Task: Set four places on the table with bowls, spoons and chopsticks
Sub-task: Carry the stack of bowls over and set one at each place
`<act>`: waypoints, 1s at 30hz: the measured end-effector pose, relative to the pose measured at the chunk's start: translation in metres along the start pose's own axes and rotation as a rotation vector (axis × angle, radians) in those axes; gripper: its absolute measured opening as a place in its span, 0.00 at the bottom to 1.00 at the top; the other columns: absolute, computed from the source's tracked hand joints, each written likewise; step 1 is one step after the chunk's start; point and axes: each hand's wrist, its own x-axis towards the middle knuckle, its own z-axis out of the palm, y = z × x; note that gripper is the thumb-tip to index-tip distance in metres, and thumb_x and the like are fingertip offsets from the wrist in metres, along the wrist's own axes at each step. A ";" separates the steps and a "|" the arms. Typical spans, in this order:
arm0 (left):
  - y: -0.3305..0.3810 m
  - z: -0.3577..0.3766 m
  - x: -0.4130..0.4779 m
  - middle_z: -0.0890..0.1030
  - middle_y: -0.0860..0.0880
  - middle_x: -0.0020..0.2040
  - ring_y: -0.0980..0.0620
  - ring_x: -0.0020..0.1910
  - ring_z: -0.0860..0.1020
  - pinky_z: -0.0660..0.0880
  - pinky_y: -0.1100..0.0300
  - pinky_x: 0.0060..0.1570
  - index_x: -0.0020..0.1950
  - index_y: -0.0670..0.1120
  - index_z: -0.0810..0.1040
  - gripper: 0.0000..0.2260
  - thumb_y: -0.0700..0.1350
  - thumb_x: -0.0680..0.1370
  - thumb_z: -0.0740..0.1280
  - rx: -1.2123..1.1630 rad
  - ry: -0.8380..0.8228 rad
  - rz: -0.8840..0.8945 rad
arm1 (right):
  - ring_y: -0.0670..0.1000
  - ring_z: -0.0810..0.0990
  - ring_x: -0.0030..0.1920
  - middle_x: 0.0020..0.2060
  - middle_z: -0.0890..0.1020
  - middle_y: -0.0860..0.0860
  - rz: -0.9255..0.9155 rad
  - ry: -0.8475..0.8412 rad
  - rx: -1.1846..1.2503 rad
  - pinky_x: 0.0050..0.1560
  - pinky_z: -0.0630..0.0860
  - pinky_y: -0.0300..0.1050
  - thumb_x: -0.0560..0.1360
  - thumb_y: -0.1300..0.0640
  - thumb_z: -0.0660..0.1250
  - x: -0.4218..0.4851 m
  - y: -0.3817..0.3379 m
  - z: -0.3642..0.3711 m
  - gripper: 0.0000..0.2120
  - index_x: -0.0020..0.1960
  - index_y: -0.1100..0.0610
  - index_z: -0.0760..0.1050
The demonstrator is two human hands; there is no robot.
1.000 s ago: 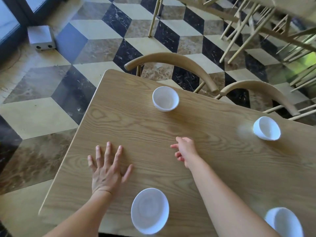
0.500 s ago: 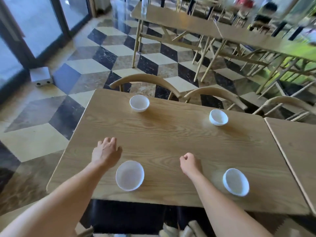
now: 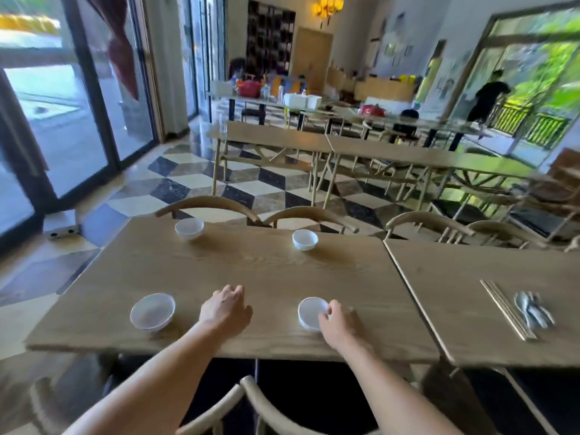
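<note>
Several white bowls stand on the wooden table [image 3: 251,271]: a far left bowl [image 3: 189,228], a far right bowl [image 3: 305,239], a near left bowl [image 3: 152,311] and a near right bowl [image 3: 309,312]. My left hand [image 3: 226,309] hovers between the two near bowls, fingers loosely curled, holding nothing. My right hand [image 3: 335,321] sits at the right rim of the near right bowl and covers part of it; its fingers are loosely curled. Metal chopsticks [image 3: 507,309] and spoons [image 3: 533,310] lie together on the adjoining table [image 3: 470,271] to the right.
Two curved wooden chairs [image 3: 213,204] stand along the far side, and a chair back [image 3: 251,400] rises just below my arms. More tables and chairs fill the room behind. A person [image 3: 486,98] moves by the far right doorway.
My view has lifted and shifted right, bringing the adjoining table with chopsticks and spoons into sight. Both hands have moved right; the right one now sits at the near right bowl.
</note>
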 end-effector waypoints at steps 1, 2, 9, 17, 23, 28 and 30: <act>0.017 0.006 -0.012 0.76 0.47 0.61 0.44 0.62 0.75 0.75 0.52 0.54 0.62 0.49 0.72 0.17 0.58 0.78 0.59 0.002 -0.021 0.003 | 0.57 0.80 0.52 0.50 0.83 0.55 0.012 -0.009 0.010 0.41 0.67 0.43 0.76 0.50 0.60 -0.008 0.019 -0.004 0.05 0.44 0.50 0.70; 0.033 0.012 -0.023 0.76 0.47 0.61 0.44 0.62 0.75 0.75 0.52 0.55 0.62 0.50 0.72 0.17 0.57 0.78 0.60 0.007 -0.041 0.008 | 0.57 0.80 0.51 0.50 0.83 0.54 0.022 -0.014 0.014 0.40 0.66 0.42 0.76 0.50 0.61 -0.016 0.036 -0.007 0.05 0.42 0.50 0.69; 0.090 0.042 -0.066 0.77 0.47 0.58 0.44 0.59 0.77 0.73 0.52 0.52 0.56 0.48 0.71 0.13 0.54 0.77 0.59 -0.003 -0.094 0.020 | 0.57 0.81 0.51 0.49 0.83 0.54 0.038 -0.037 -0.007 0.46 0.74 0.44 0.75 0.50 0.59 -0.039 0.098 -0.013 0.12 0.37 0.52 0.62; 0.104 0.067 -0.030 0.76 0.47 0.58 0.44 0.60 0.76 0.73 0.52 0.53 0.56 0.49 0.70 0.13 0.55 0.78 0.59 0.004 -0.098 -0.037 | 0.55 0.81 0.52 0.49 0.82 0.52 -0.027 -0.108 -0.009 0.46 0.74 0.44 0.77 0.48 0.58 -0.010 0.122 0.003 0.09 0.42 0.52 0.67; 0.141 0.074 0.034 0.75 0.48 0.60 0.45 0.61 0.76 0.73 0.52 0.55 0.59 0.49 0.70 0.15 0.57 0.79 0.59 -0.024 -0.106 -0.013 | 0.55 0.81 0.46 0.44 0.82 0.50 0.047 -0.058 0.004 0.39 0.70 0.42 0.76 0.45 0.57 0.064 0.136 -0.020 0.12 0.39 0.52 0.67; 0.180 0.075 0.073 0.76 0.48 0.60 0.45 0.61 0.76 0.72 0.52 0.54 0.59 0.49 0.70 0.15 0.58 0.79 0.58 -0.029 -0.100 0.020 | 0.55 0.82 0.45 0.42 0.82 0.51 0.071 -0.038 0.009 0.38 0.68 0.42 0.75 0.45 0.58 0.112 0.161 -0.034 0.12 0.39 0.52 0.67; 0.195 0.074 0.079 0.76 0.48 0.60 0.45 0.60 0.76 0.72 0.52 0.53 0.59 0.49 0.70 0.15 0.57 0.79 0.58 -0.005 -0.104 0.012 | 0.55 0.82 0.46 0.43 0.82 0.51 0.074 -0.071 0.006 0.39 0.70 0.42 0.75 0.45 0.58 0.120 0.173 -0.033 0.12 0.40 0.52 0.68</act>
